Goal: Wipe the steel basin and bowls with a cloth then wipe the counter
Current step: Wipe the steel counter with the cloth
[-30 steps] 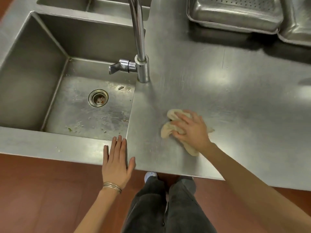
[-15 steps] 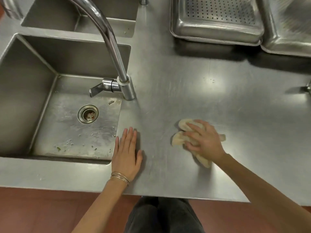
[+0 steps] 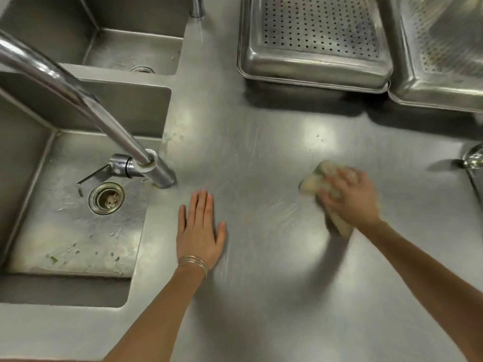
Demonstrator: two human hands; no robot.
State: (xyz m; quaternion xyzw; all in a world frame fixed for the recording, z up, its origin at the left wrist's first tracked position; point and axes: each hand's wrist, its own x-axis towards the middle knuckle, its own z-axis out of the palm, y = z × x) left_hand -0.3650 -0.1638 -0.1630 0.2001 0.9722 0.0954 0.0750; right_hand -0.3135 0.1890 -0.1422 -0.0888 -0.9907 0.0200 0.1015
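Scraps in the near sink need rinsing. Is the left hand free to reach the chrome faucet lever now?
Probably yes. The left hand lies flat and empty on the steel counter near the chrome faucet lever; only the faucet post stands partly between.

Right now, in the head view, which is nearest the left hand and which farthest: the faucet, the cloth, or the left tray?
From the left hand:
1. Faucet, just ahead and slightly left.
2. Cloth, off to the right, gripped by the right hand.
3. Left tray, far back on the right.
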